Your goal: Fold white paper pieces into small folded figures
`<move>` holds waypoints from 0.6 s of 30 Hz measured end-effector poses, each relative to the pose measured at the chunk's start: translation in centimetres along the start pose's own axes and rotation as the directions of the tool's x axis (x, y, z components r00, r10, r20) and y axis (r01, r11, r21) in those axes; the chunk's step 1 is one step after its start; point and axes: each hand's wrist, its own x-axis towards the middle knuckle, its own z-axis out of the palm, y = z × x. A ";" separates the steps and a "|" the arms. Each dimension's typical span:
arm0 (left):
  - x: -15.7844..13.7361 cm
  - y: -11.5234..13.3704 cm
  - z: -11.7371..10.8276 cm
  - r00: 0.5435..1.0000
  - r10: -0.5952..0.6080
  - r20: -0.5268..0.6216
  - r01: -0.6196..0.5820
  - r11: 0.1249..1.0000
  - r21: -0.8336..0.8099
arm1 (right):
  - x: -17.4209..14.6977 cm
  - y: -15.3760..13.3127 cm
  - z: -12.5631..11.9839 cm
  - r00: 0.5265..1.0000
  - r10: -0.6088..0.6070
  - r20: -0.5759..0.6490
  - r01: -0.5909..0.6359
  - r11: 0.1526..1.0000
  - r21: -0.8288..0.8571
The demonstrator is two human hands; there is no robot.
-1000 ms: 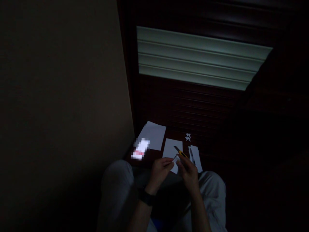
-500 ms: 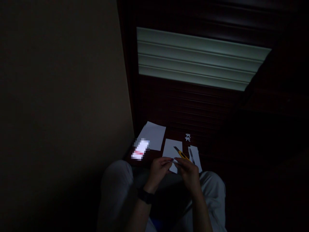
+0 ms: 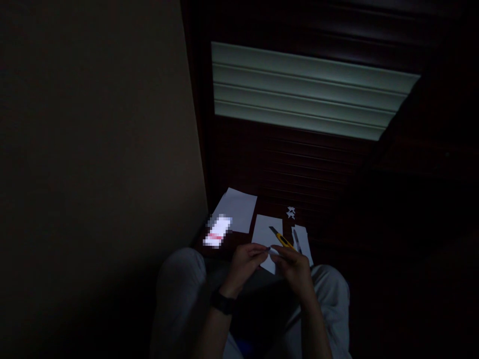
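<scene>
One diagonal knife (image 3: pixel 284 241) (blade (image 3: pixel 273 231) forward-left)

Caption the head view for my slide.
In dim light, left hand and right hand hold white paper near a yellow knife, a pen and paper scraps.

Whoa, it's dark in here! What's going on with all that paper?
In dim light, the left hand and right hand together pinch a small white piece, which looks like paper. A yellow cutter, blade out, seems to lie partly over the middle sheet, just past the right hand. A pen rests on the paper at the right, little white scraps lie beyond, and a bright, blurred rectangle glows at the left.
</scene>
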 end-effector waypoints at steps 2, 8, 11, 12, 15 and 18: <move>-0.1 0.0 0.0 1.000 0.000 0.008 0.000 1.000 -0.017 | -0.1 0.1 0.0 0.999 0.042 -0.034 -0.042 0.999 -0.010; -0.2 0.0 0.2 1.000 -0.025 -0.013 0.025 0.999 -0.039 | -0.1 0.2 0.2 0.995 0.059 -0.075 -0.063 0.997 -0.051; -0.3 0.1 0.2 0.999 -0.040 -0.021 0.039 0.998 -0.052 | -0.1 0.5 0.3 0.995 0.045 -0.094 -0.052 0.995 -0.079; -0.3 0.1 0.2 0.999 -0.041 -0.024 0.040 0.998 -0.049 | -0.1 0.7 0.3 0.995 0.037 -0.095 -0.045 0.995 -0.086; -0.3 0.0 0.2 0.999 -0.045 -0.018 0.044 0.998 -0.045 | -0.1 0.8 0.3 0.997 0.016 -0.078 -0.023 0.996 -0.090; -0.1 -0.4 0.2 0.999 -0.041 -0.025 0.039 0.998 -0.048 | -0.2 0.4 0.2 0.999 -0.021 -0.029 0.018 0.995 -0.095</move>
